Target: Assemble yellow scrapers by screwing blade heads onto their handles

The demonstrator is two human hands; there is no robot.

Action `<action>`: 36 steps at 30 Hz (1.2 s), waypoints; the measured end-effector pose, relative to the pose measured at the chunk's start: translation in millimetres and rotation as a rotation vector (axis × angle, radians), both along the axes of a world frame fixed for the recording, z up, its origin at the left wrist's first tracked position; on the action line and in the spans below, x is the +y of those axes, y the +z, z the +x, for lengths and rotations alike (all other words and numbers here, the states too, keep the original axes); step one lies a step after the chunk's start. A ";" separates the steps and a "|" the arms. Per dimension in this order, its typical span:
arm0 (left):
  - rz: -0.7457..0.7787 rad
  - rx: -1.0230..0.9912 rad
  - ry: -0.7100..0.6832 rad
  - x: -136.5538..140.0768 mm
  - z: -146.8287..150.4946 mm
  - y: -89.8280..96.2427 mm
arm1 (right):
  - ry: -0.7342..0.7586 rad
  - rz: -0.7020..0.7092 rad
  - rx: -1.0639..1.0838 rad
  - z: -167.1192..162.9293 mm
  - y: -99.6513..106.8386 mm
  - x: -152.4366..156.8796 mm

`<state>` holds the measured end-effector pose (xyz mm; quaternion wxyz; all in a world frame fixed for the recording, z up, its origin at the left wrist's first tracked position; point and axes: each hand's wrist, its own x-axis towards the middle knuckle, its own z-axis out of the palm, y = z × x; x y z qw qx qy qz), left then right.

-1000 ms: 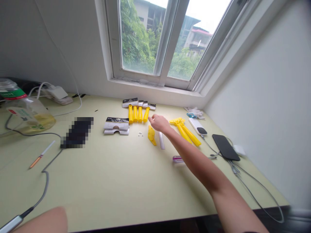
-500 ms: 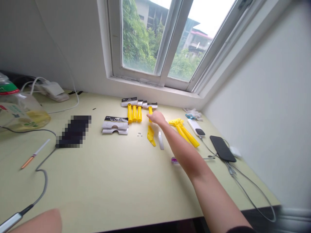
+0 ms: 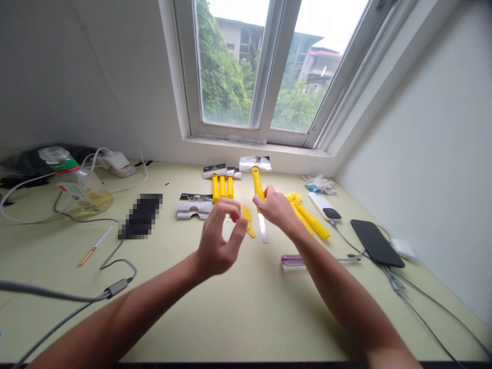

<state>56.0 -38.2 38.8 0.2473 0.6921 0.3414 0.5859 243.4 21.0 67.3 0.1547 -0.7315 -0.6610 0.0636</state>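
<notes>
My right hand (image 3: 274, 204) is closed around the lower end of a yellow-handled scraper (image 3: 256, 179), whose wide black-and-silver head points toward the window. Just below that hand lies a flat silver blade (image 3: 263, 229) on the table. My left hand (image 3: 222, 237) hovers over the middle with thumb and fingers curved apart, holding nothing. Beside its thumb is a flat yellow plastic piece (image 3: 248, 220) with holes. Small metal nuts (image 3: 228, 219) are partly hidden behind the left fingers. Several similar yellow-handled scrapers (image 3: 222, 187) lie farther back in a row.
Printed cardboard sleeves (image 3: 194, 205) lie left of centre. On the right are more yellow handles (image 3: 312, 220), a purple-handled screwdriver (image 3: 294, 260), a white power bank (image 3: 322, 206) and a black phone (image 3: 376, 243) with cables. A bottle (image 3: 82, 187) and a pen (image 3: 95, 247) are on the left.
My right hand has lifted the scraper from the back of the table and drawn it nearer. My left hand has come in over the middle from the lower left.
</notes>
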 end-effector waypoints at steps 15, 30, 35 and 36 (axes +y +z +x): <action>-0.660 -0.615 -0.479 5.8 11.1 -47.5 | 0.413 0.087 0.481 -1.5 14.5 -29.8; -0.626 -0.369 -0.378 -1.1 12.1 -54.8 | 0.458 -0.052 0.990 2.4 5.9 -20.7; -0.580 -0.538 -0.326 1.8 13.0 -52.7 | 0.456 -0.035 1.047 2.5 7.1 -20.5; -0.564 -0.590 -0.264 4.6 12.0 -51.9 | 0.451 -0.026 1.064 3.6 6.7 -19.4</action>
